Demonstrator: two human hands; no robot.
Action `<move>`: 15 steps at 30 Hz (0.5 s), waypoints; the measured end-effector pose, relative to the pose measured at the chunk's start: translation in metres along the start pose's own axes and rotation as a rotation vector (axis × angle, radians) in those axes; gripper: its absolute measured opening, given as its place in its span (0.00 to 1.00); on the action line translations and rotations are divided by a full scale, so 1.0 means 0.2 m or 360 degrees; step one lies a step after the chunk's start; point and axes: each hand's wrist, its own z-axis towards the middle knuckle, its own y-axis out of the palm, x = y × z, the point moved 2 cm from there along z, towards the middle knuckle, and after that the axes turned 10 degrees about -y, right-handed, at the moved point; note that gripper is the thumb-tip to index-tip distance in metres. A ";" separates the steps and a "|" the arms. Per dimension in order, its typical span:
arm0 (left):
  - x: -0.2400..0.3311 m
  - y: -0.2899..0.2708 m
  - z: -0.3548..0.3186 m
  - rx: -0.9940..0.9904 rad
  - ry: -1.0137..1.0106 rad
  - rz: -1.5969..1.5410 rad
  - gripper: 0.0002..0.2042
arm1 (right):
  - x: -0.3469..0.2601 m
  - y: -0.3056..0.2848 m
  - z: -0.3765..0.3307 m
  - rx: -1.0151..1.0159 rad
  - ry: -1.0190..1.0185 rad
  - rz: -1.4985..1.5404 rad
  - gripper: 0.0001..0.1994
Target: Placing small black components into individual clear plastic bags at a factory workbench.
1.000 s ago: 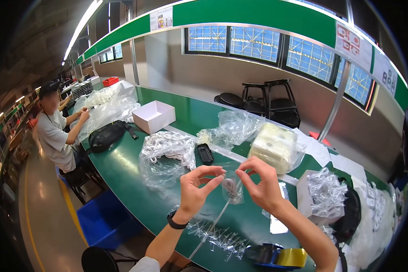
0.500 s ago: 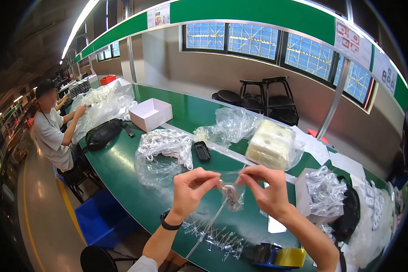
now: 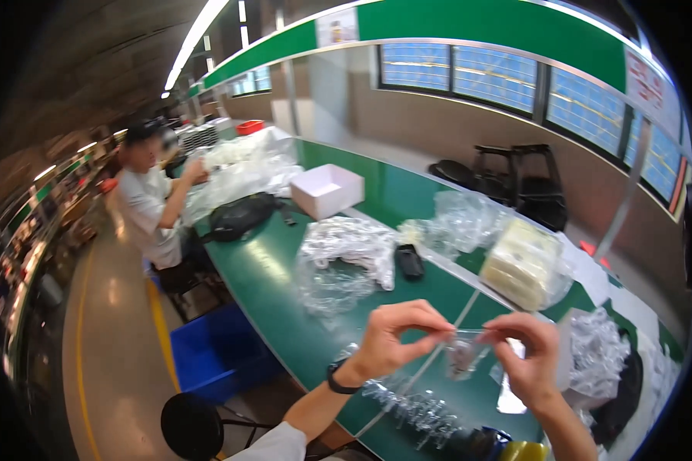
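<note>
Up in front of me, above the green table, hangs a small clear plastic bag (image 3: 463,359). Its top edge is stretched between my two hands. My left hand (image 3: 398,342), with a black band on the wrist, pinches the left corner between thumb and forefinger. The right corner is in the pinch of my right hand (image 3: 527,355). Inside the bag lies something small and coiled, perhaps a cable, blurred. Beneath my hands, a row of thin clear and metallic pieces (image 3: 415,411) lies on the table.
White cables (image 3: 346,246) lie in an open plastic bag beside a black tray (image 3: 409,262). At right are a wrapped pale stack (image 3: 521,263) and a box of bagged white cables (image 3: 596,353). A white box (image 3: 327,190) stands farther back. A co-worker (image 3: 150,196) sits at left.
My view has swung left, so the scene sits farther right in the picture. Both hands still pinch the plastic bag's top edge.
</note>
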 end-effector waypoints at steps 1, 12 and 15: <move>0.00 0.00 0.00 0.0043 -0.0001 0.0038 0.12 | -0.01 -0.01 0.00 0.0036 0.0007 -0.0015 0.14; 0.03 0.01 0.00 -0.0143 0.0138 0.0056 0.12 | -0.03 0.02 0.00 -0.0005 -0.0047 -0.0015 0.12; 0.04 0.01 0.00 -0.0170 0.0160 0.0070 0.11 | -0.02 0.01 -0.01 0.0007 -0.0043 0.0023 0.11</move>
